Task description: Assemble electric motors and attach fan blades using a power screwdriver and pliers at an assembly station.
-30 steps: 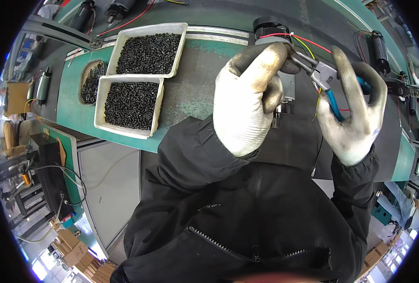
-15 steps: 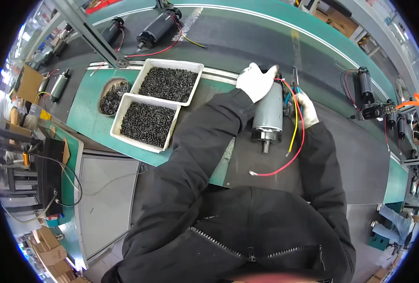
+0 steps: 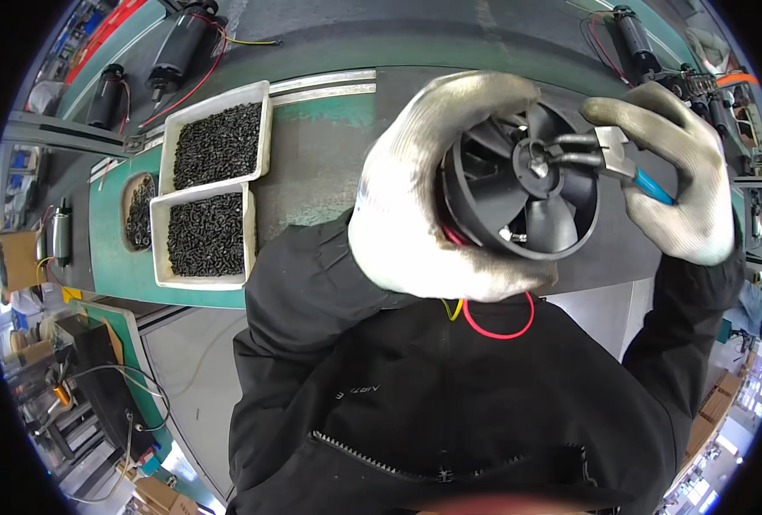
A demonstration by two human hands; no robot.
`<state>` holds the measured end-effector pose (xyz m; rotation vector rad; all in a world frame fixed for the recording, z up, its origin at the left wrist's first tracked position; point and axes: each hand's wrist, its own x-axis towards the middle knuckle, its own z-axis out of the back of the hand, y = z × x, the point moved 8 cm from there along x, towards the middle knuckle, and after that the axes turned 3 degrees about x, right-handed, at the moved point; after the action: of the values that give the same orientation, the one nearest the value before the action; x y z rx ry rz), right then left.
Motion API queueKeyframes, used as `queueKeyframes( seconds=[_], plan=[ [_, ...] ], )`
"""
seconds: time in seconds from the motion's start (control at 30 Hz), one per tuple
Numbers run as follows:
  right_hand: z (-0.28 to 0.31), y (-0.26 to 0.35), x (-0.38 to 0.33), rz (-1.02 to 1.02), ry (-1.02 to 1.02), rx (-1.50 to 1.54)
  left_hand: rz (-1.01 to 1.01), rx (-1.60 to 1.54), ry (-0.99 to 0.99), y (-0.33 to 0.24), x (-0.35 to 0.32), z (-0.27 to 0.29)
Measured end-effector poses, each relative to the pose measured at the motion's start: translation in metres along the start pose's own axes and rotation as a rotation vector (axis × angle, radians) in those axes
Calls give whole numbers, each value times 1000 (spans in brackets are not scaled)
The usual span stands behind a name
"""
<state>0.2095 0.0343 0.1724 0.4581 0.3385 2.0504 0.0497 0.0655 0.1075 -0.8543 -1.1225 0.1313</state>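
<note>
My left hand (image 3: 402,193), in a white glove, wraps round the fan end of a motor, lifted close and turned to face me. Black blades and a round rim make up the fan (image 3: 553,227). My gloved right hand (image 3: 690,163) grips pliers (image 3: 613,153) with a blue handle. Their two thin jaws reach to the shaft at the fan's hub, where a small metal end shows. Whether the jaws hold a ring there is too small to tell. Red and yellow wires (image 3: 505,336) hang below my left hand. The motor's body is hidden behind the fan and glove.
Two white trays (image 3: 263,142) of small black parts stand on the left of the bench, beside a bowl (image 3: 129,215) of black pieces. Other motors lie behind: a large dark one (image 3: 179,51) at far left and another (image 3: 637,43) at far right.
The motor has come up off the bench toward me and tipped so its fan end faces me. My right hand has brought the pliers up to the fan's hub.
</note>
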Motion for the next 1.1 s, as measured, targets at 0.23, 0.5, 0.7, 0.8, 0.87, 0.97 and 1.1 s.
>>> queueKeyframes(
  seconds=[0.23, 0.5, 0.7, 0.8, 0.87, 0.97, 1.1],
  plan=[
    [13, 40, 0, -98, 78, -188, -87, -6, -11, -5, -9, 0],
    [11, 34, 30, 92, 277, -305, -108, 44, -31, -12, -8, -3],
    [-25, -127, -33, -12, -423, -372, -71, -2, -96, -18, -11, 1],
    [-89, -152, -67, -315, -442, -381, 47, -63, -118, -10, -17, 14],
    [-98, -90, -64, -292, -554, 4, -137, -41, -259, -6, -13, 14],
    [-145, -72, -44, -338, -592, 685, -35, 454, -181, -5, 2, 8],
    [-179, -80, -8, -384, -603, 1259, 115, 751, 48, -36, -10, 6]
  ],
)
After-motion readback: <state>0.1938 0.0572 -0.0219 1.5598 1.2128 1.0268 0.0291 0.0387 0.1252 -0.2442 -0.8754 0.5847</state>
